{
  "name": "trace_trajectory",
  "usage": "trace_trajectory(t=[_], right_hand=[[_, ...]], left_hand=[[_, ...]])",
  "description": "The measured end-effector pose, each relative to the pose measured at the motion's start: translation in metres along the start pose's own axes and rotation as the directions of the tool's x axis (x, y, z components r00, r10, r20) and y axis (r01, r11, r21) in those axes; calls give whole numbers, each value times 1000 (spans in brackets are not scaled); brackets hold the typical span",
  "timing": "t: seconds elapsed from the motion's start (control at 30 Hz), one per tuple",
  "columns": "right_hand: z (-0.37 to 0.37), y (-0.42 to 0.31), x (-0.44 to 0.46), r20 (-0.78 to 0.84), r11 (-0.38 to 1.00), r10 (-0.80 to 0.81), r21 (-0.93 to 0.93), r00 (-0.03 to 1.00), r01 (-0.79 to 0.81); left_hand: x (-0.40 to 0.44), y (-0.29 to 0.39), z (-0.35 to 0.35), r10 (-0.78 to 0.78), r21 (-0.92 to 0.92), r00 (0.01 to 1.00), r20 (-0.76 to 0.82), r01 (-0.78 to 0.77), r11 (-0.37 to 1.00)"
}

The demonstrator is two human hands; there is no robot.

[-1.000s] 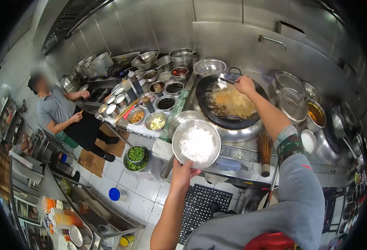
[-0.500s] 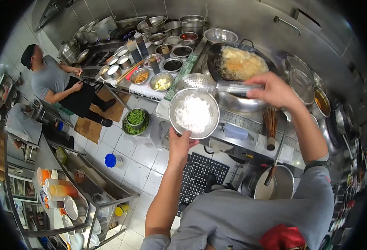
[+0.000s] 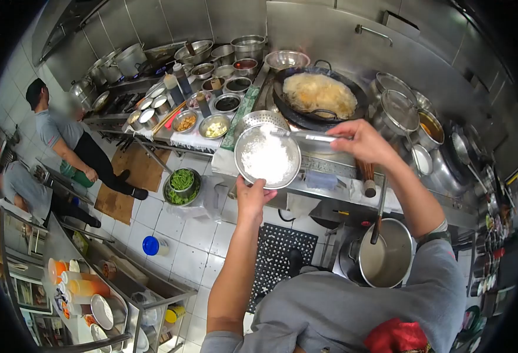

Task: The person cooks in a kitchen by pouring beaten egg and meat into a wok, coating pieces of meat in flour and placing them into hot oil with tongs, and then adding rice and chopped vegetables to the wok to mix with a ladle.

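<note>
My left hand (image 3: 253,203) grips the lower rim of a metal bowl (image 3: 245,172) that holds white powder (image 3: 267,157). In my right hand (image 3: 362,141) is a pair of metal tongs (image 3: 312,136), pointing left, with their tips at the bowl's upper edge over the powder. Whether the tips hold anything is hard to see. Behind the bowl, pale food bubbles in oil (image 3: 320,94) inside a black wok (image 3: 359,97) on the stove. A perforated ladle (image 3: 263,119) lies just behind the bowl.
Bowls of ingredients (image 3: 216,126) and sauce bottles stand to the left. Strainers (image 3: 399,112) and a bamboo brush (image 3: 367,176) are to the right. A large pot (image 3: 385,259) is near my right side. Two people (image 3: 65,135) are at the far left; green vegetables (image 3: 182,185) sit in a low bowl.
My right hand has come back from over the wok, bringing the tongs to the powder bowl. The white lump they held over the wok is gone. The standing person at the left has turned and lowered an arm.
</note>
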State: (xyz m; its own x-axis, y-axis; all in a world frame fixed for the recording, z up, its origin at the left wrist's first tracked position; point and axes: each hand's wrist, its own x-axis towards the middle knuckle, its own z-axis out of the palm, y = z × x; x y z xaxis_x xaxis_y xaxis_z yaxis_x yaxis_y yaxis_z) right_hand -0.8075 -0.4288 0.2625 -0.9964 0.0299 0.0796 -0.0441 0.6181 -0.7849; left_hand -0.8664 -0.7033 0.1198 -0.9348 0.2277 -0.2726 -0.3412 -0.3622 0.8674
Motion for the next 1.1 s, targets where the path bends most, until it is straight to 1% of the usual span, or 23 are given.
trace_trajectory(t=[0.03, 0.13, 0.17, 0.2, 0.23, 0.27, 0.3, 0.33, 0.37, 0.43, 0.5, 0.6, 0.7, 0.77, 0.8, 0.83, 0.93, 1.03, 1.1], right_hand=[[-14, 3, 6, -40, 999, 18, 42, 999, -16], [-55, 22, 23, -230, 994, 18, 106, 973, 6], [-67, 24, 28, -300, 999, -3, -51, 954, -13], [-77, 33, 35, -366, 965, -70, -259, 928, -30], [-86, 49, 45, -418, 887, -146, -456, 896, -68], [-93, 75, 60, -424, 852, -120, -509, 898, -127], [-97, 103, 73, -433, 811, -92, -556, 897, -185], [-94, 115, 84, -431, 792, -60, -570, 900, -219], [-91, 135, 98, -420, 776, 29, -563, 907, -285], [-79, 141, 113, -416, 756, 117, -551, 902, -353], [-77, 170, 128, -434, 721, 90, -593, 896, -360], [-81, 157, 110, -531, 784, 136, -459, 837, -419], [-57, 142, 64, -689, 817, 53, -386, 723, -428], [-38, 172, 53, -599, 775, 130, -436, 790, -458], [-32, 184, 49, -625, 794, 143, -391, 768, -466], [-27, 186, 43, -654, 811, 151, -346, 741, -471], [-17, 161, 3, -794, 893, 112, -182, 597, -411], [30, 184, -57, -797, 897, 166, -123, 581, -425], [61, 189, -98, -865, 857, 223, -45, 450, -513]], left_hand=[[5, 1, 2, -15, -1, 1000, -1, 15, 1000], [9, 8, 13, -23, -32, 1000, 6, 23, 999], [10, 9, 16, -16, -32, 1000, 12, 16, 999], [11, 10, 17, -11, -33, 1000, 22, 12, 999], [13, 9, 19, -6, -34, 999, 38, 7, 999], [18, 2, 19, -16, -18, 1000, -2, 16, 1000], [18, 0, 20, -21, -10, 1000, 15, 21, 1000], [17, -1, 21, -25, -2, 999, 28, 25, 1000], [16, -2, 20, -28, 7, 999, 39, 28, 1000], [12, -6, 16, -33, 12, 998, 51, 33, 999], [3, -7, 7, -45, 18, 999, 24, 44, 999], [-25, -4, -22, -70, 22, 995, -77, 72, 997], [-60, -3, -61, -72, 14, 976, -207, 76, 997], [-83, -8, -91, -66, 15, 959, -275, 73, 997], [-96, -10, -105, -76, 1, 947, -314, 80, 997], [-110, -9, -118, -82, -14, 934, -348, 82, 997], [-148, -15, -155, -101, -53, 902, -421, 86, 995], [-181, -25, -191, -101, -60, 893, -438, 83, 995], [-199, -31, -206, -107, -63, 890, -443, 88, 994]])
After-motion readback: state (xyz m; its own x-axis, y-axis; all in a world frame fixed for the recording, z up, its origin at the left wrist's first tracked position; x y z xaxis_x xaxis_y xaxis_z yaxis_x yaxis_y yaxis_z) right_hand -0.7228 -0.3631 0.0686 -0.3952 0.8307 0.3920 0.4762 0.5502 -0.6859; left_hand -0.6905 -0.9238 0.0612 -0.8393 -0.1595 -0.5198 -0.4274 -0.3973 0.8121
